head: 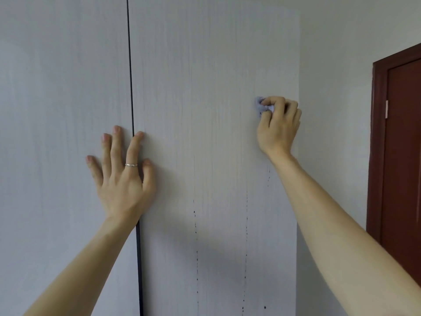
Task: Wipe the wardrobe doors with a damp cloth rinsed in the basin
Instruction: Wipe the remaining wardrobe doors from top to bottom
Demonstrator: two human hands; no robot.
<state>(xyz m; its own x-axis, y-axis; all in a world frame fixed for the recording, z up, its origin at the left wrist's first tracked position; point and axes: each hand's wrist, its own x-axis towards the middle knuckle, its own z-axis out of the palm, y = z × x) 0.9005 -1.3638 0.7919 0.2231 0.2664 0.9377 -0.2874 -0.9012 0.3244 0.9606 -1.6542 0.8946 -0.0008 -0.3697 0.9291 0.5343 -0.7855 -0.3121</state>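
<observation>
Two pale grey wardrobe doors fill the view, the left door and the right door, split by a thin dark gap. My right hand grips a small bunched pale blue cloth and holds it against the right door near its right edge. My left hand lies flat with fingers spread across the gap, touching both doors; a ring sits on one finger. Thin dark drip trails run down the lower part of the right door.
A white wall stands right of the wardrobe. A dark red-brown room door with its frame is at the far right. The basin is out of view.
</observation>
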